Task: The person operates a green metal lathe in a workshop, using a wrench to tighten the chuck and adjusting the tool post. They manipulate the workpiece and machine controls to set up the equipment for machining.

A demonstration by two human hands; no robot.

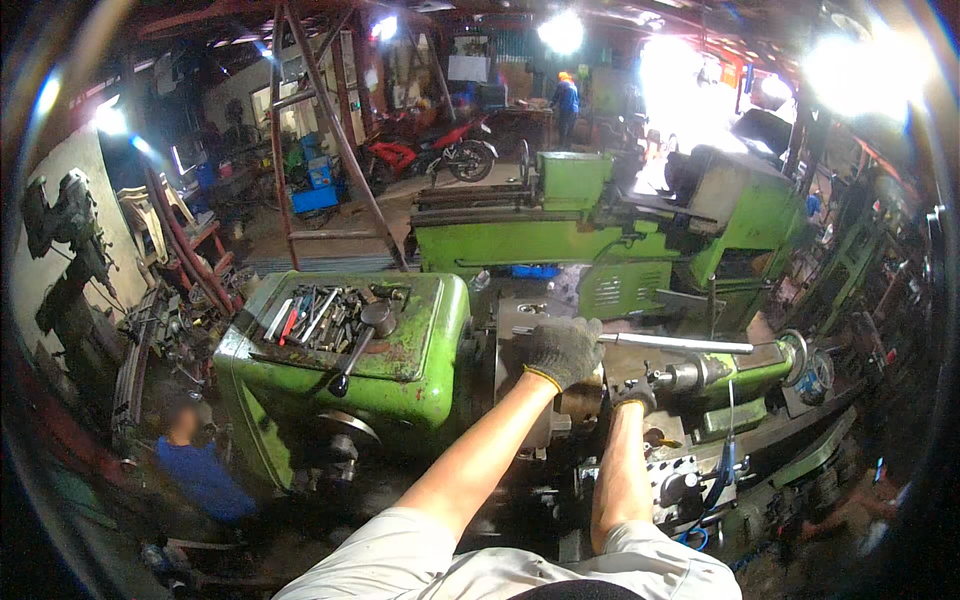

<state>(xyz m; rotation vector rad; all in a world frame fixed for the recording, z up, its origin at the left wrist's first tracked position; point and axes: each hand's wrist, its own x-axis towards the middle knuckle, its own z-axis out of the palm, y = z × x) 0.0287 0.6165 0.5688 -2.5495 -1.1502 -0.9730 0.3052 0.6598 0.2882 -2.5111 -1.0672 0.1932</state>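
Observation:
My left hand [562,352], in a dark knit glove with a yellow cuff edge, is closed around one end of a long metal bar [680,343]. The bar points right, above the green tailstock [748,372] of a lathe. Nearer to me, my right hand [632,392], gloved too, has its fingers curled beside the metal tailstock spindle [680,377]; what they grip is hidden. Below my left hand a brownish round metal part [580,402] shows between my forearms. The lathe's large chuck [515,375] lies left of it, partly behind my left arm.
The green headstock [420,345] carries loose wrenches and a lever [355,360]. A toolpost [678,482] and a blue-handled air gun [727,460] are at the lower right. Another green lathe [540,245] stands behind. A person in blue [200,475] is at the lower left.

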